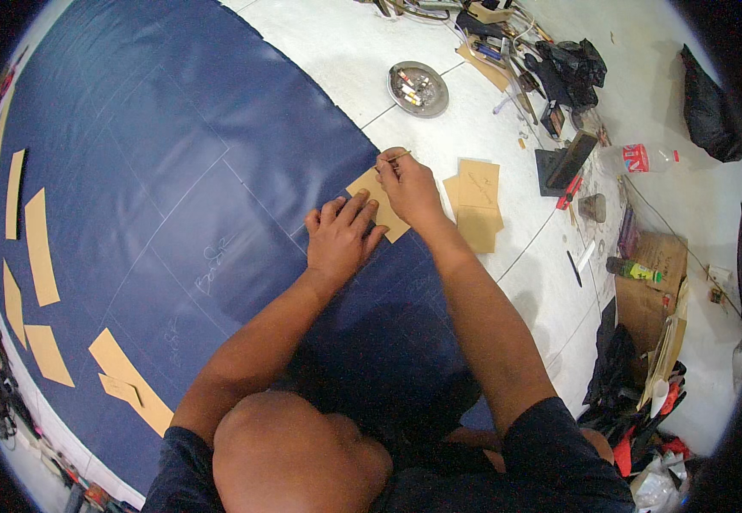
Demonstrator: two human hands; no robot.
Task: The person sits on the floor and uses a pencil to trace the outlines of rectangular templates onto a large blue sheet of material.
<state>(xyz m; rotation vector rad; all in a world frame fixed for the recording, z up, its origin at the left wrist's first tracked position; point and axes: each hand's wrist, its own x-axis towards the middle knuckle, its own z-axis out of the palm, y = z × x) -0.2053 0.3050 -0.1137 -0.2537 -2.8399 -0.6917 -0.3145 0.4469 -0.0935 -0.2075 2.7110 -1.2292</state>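
Note:
A large sheet of dark blue material [157, 162], marked with thin pale lines and some handwriting, lies spread out under my hands. Near its right edge my left hand [339, 238] rests with fingers spread, pressing down a tan card piece [396, 226]. My right hand [411, 190] pinches a thin pen-like stick [399, 156] at the card's far right corner; its tip is hidden by my fingers. Just right of that hand, a small pile of tan card pieces [478, 218] sits on the white tiles, with handwriting on the top one.
Several tan card strips [41, 248] lie along the sheet's left side. Beyond the sheet stands a round metal ashtray [442, 101] with cigarette butts. Tools and black plastic [589, 64] clutter the far right. Bottles, one clear [663, 157], and a cardboard box [642, 301] are at right.

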